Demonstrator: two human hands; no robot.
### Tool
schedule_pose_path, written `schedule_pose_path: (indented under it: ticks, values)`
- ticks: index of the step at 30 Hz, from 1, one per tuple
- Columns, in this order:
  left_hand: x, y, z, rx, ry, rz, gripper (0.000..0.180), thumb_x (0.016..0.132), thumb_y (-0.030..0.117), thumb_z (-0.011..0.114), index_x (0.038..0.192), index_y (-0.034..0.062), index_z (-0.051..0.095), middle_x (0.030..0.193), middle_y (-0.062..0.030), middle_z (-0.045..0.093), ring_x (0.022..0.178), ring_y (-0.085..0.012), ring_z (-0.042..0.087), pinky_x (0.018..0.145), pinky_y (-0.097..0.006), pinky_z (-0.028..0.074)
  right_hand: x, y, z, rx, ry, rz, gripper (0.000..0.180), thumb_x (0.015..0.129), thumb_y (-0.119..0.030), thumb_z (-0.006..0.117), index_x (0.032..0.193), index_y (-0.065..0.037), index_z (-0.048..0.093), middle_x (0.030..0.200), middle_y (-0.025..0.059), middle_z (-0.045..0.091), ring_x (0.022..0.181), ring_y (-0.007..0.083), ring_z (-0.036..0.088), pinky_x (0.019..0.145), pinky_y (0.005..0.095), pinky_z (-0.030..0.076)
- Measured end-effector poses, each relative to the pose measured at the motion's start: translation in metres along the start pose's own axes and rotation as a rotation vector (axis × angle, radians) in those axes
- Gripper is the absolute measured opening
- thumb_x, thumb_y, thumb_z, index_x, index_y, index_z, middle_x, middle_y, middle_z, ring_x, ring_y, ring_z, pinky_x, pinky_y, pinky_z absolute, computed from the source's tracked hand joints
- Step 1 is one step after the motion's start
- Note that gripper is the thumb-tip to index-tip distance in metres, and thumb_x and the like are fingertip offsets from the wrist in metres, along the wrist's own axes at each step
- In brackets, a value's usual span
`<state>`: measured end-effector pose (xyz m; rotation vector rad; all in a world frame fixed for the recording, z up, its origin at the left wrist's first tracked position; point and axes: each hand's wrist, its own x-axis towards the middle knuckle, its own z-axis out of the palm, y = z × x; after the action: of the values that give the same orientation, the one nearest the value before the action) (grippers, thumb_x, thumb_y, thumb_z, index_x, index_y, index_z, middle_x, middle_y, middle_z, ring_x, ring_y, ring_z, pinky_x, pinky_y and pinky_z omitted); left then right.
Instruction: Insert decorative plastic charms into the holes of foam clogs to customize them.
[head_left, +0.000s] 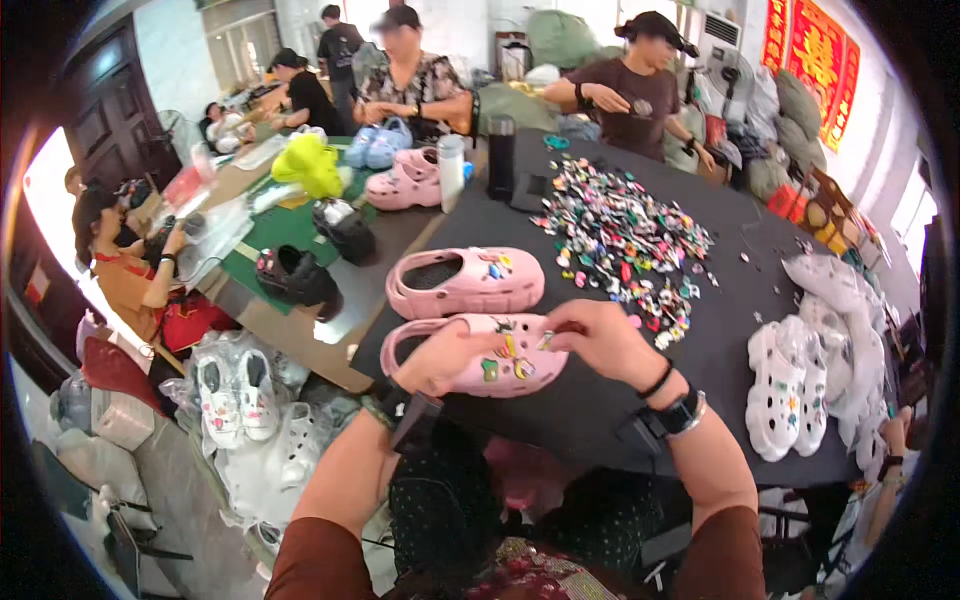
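Two pink clogs lie side by side on the black table in front of me, toes to the right. My left hand (445,355) is closed around the near pink clog (480,380), thumb across its upper. Several small charms, one of them green (490,370), sit on that upper. At its toe end, my right hand (605,340) is closed in a pinch on a small shoe charm (546,341), which its fingers partly hide. Just beyond, the far pink clog (510,290) carries colourful charms on its toe and is touched by neither hand.
A wide heap of mixed charms (625,235) covers the black table (650,400) beyond my right hand. White clogs (785,390) stand at the right. A black bottle (501,160), a white bottle (452,172) and more clogs are farther left. Other people work around the tables.
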<state>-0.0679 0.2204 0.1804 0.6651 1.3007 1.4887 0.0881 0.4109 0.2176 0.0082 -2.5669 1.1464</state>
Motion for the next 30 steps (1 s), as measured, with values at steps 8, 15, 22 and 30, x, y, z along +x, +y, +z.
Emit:
schedule_pose_path:
  ticks: [8,15,22,30]
  values:
    - [-0.008,0.010,0.002,0.055,-0.031,0.078,0.026,0.091,0.013,0.061,0.113,-0.0018,0.064,0.100,-0.0050,0.067,0.083,-0.0099,0.061,0.074,-0.025,0.050,0.017,-0.009,0.032,-0.237,0.062,-0.179,0.014,0.074,-0.004,0.070,0.088,-0.003,0.069,0.083,0.0160,0.064,0.078,0.0327,0.064,0.069,0.0369,0.052]
    - [-0.015,0.003,0.007,0.051,-0.081,0.118,0.028,0.091,0.009,0.060,0.116,-0.0024,0.062,0.109,-0.0058,0.066,0.097,-0.0117,0.060,0.086,-0.027,0.048,0.014,-0.032,0.033,-0.311,-0.015,-0.009,0.007,0.074,-0.007,0.065,0.081,-0.004,0.066,0.081,0.0179,0.065,0.079,0.0362,0.064,0.071,0.0446,0.052]
    - [-0.014,-0.001,0.011,0.099,-0.001,0.113,0.029,0.091,0.012,0.061,0.116,-0.0039,0.062,0.107,-0.0061,0.066,0.095,-0.0118,0.059,0.085,-0.027,0.047,0.016,-0.023,0.039,-0.481,-0.041,-0.022,0.002,0.074,-0.008,0.063,0.076,-0.007,0.065,0.081,0.0158,0.062,0.078,0.0361,0.063,0.067,0.0449,0.051]
    - [-0.011,-0.014,0.006,0.085,-0.003,0.080,0.031,0.092,0.007,0.057,0.122,0.0007,0.059,0.114,-0.0035,0.064,0.101,-0.0119,0.059,0.090,-0.028,0.047,0.030,-0.015,0.030,-0.454,-0.154,-0.029,0.015,0.060,-0.005,0.076,0.071,-0.010,0.067,0.098,0.0060,0.058,0.095,0.0301,0.054,0.087,0.0377,0.045]
